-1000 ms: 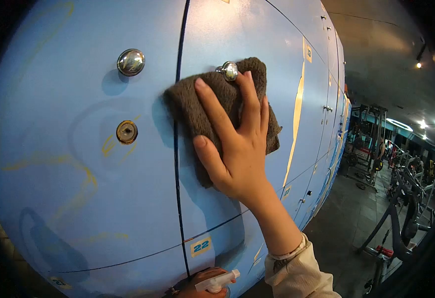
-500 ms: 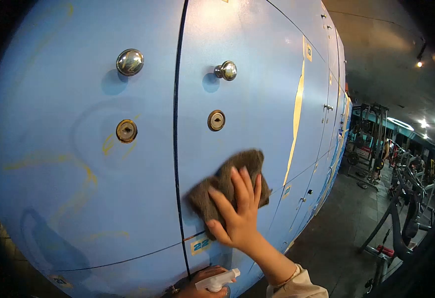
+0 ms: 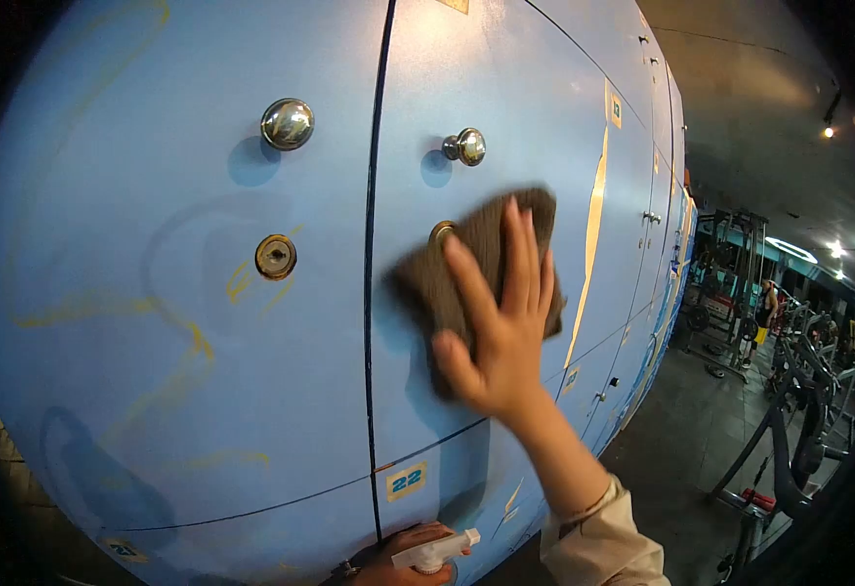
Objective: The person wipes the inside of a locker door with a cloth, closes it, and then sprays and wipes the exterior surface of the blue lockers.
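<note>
My right hand (image 3: 505, 337) presses a brown cloth (image 3: 471, 273) flat against a blue locker door (image 3: 515, 117), its fingers spread over the cloth. The cloth partly covers a round lock (image 3: 443, 232) below a silver knob (image 3: 469, 146). At the bottom, my left hand (image 3: 403, 557) is wrapped round a spray bottle with a white nozzle (image 3: 437, 552); most of the bottle is hidden. The left door has another knob (image 3: 288, 124), a lock (image 3: 276, 257) and yellow smears.
A "22" label (image 3: 406, 481) is on the locker below. Yellowish tape (image 3: 593, 230) runs down the door's right part. Further right are gym machines (image 3: 789, 430) on a dark floor, and a person (image 3: 765, 308) stands in the distance.
My right hand and the cloth have moved up the door, and the cloth now overlaps the lock. The view has shifted slightly. My left hand still holds the spray bottle.
</note>
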Demonstrator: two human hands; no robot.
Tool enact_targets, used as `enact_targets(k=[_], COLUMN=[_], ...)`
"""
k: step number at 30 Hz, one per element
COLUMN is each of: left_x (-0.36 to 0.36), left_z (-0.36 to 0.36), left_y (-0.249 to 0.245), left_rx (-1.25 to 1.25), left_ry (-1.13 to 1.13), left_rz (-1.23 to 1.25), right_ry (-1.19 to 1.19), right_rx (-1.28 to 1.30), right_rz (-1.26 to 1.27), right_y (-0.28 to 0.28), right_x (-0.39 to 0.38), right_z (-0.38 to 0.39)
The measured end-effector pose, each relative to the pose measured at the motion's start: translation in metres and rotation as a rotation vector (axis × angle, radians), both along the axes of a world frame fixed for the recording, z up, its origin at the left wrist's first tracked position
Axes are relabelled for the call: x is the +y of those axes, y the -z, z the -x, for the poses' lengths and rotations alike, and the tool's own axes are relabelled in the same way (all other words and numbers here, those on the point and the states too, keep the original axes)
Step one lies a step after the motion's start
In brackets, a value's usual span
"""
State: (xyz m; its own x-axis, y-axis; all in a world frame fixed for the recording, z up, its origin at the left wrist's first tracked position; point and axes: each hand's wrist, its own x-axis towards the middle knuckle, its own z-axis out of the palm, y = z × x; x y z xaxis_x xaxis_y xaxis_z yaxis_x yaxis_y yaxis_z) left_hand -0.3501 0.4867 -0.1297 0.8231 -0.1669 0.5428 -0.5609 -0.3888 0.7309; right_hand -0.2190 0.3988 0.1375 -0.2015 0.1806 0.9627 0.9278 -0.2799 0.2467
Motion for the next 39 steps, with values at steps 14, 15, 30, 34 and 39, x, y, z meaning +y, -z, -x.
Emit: enact_targets(k=[14, 15, 30, 34, 39], left_x=[-0.002, -0.002, -0.002, -0.009, -0.008], left_z=[0.006, 0.006, 0.004, 0.014, 0.014], left_y=[-0.010, -0.005, -0.006, -0.038, -0.041], left_rx=[-0.106, -0.139, 0.045, -0.055, -0.026], left_ry=[-0.060, -0.085, 0.036, 0.026, 0.038], left_rz=[-0.076, -0.072, 0.095, 0.000, -0.031], right_ry=[-0.021, -0.039, -0.005, 0.073, 0.058], right_rx=[0.062, 0.071, -0.090, -0.177, -0.158], right_rz=[0.069, 0.077, -0.072, -0.111, -0.077], right_y=[0.068, 0.090, -0.066, -0.190, -0.249], right_x=[-0.004, -0.005, -0.016, 0.003, 0.027], right_z=[0.003, -0.003, -0.053, -0.037, 0.003])
